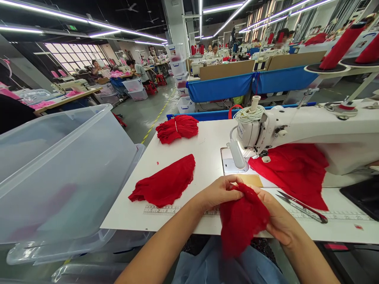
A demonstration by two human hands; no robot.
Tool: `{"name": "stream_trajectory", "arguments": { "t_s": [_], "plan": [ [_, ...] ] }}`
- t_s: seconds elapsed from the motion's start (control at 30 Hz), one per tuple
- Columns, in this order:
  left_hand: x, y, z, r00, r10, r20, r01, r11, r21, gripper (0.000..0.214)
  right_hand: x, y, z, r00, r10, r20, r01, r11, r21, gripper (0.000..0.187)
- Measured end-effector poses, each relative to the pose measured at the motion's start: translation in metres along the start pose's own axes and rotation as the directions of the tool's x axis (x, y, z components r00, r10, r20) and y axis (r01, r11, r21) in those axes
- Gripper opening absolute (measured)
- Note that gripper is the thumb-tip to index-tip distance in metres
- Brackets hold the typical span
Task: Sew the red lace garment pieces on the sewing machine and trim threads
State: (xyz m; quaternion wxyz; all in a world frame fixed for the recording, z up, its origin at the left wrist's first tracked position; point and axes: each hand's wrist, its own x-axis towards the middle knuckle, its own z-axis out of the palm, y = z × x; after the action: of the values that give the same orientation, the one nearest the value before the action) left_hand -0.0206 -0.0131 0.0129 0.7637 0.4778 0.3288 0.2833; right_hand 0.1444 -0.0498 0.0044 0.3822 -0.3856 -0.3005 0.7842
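Note:
Both my hands grip one piece of red fabric (244, 221) at the table's front edge, its lower part hanging over my lap. My left hand (222, 193) pinches the upper edge between thumb and fingers. On the other side, my right hand (275, 215) is closed on the same fabric, some of its fingers hidden behind it. Just beyond my hands stands a white sewing machine (296, 126). Another red fabric piece (296, 173) lies under its arm. Thread snips (303, 207) rest on the tabletop to the right of my right hand.
A flat red piece (166, 181) and a tied red bundle (177, 128) lie on the white table (207, 146). To the left stands a large clear plastic bin (68, 165). Red thread cones (342, 47) sit on a stand at upper right. Other people work farther back.

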Motion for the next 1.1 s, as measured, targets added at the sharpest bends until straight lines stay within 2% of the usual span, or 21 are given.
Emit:
{"name": "stream_trajectory", "arguments": {
  "t_s": [0.1,0.2,0.3,0.37,0.43,0.57,0.67,0.77,0.83,0.9,1.0,1.1],
  "plan": [
    [0.001,0.0,0.0,0.995,0.097,-0.02,-0.093,0.986,0.139,0.023,-0.002,0.002,-0.004,0.998,-0.057,-0.014,0.054,0.987,-0.151,0.041],
    [0.004,-0.002,0.002,0.961,0.243,-0.129,-0.184,0.917,0.354,0.018,-0.003,0.006,-0.004,0.981,-0.192,-0.027,0.176,0.94,-0.293,0.037],
    [0.006,-0.006,0.004,0.898,0.35,-0.266,-0.108,0.763,0.638,0.014,-0.002,0.011,0.0,0.922,-0.383,-0.064,0.331,0.862,-0.384,0.031],
    [0.007,-0.01,0.006,0.865,0.388,-0.318,-0.029,0.672,0.74,0.013,-0.001,0.015,0.002,0.881,-0.468,-0.066,0.411,0.827,-0.383,0.028],
    [0.007,-0.013,0.008,0.84,0.417,-0.347,0.008,0.63,0.776,0.013,0.001,0.017,0.002,0.872,-0.483,-0.077,0.429,0.831,-0.353,0.027],
    [0.007,-0.015,0.012,0.808,0.449,-0.381,0.056,0.585,0.809,0.021,0.006,0.017,-0.002,0.906,-0.407,-0.113,0.354,0.877,-0.325,0.031],
    [0.009,-0.016,0.013,0.788,0.47,-0.398,0.063,0.581,0.811,0.027,0.008,0.018,-0.003,0.91,-0.401,-0.103,0.326,0.848,-0.417,0.034],
    [0.011,-0.017,0.011,0.794,0.442,-0.417,0.014,0.673,0.739,0.027,0.01,0.02,-0.001,0.841,-0.515,-0.166,0.315,0.715,-0.624,0.034],
    [0.01,-0.015,0.008,0.836,0.389,-0.386,-0.039,0.745,0.666,0.017,0.011,0.02,0.0,0.777,-0.602,-0.186,0.318,0.629,-0.709,0.027],
    [0.008,-0.012,0.007,0.884,0.354,-0.305,-0.094,0.775,0.625,0.017,0.011,0.016,0.0,0.747,-0.642,-0.172,0.339,0.59,-0.732,0.019],
    [0.003,-0.005,0.008,0.925,0.33,-0.185,-0.119,0.718,0.686,0.02,0.011,0.008,-0.002,0.73,-0.664,-0.159,0.346,0.561,-0.752,0.013],
    [0.0,0.002,0.012,0.929,0.325,-0.179,-0.08,0.648,0.758,0.015,0.01,0.004,-0.004,0.728,-0.664,-0.17,0.362,0.583,-0.727,0.011]
  ]
}}
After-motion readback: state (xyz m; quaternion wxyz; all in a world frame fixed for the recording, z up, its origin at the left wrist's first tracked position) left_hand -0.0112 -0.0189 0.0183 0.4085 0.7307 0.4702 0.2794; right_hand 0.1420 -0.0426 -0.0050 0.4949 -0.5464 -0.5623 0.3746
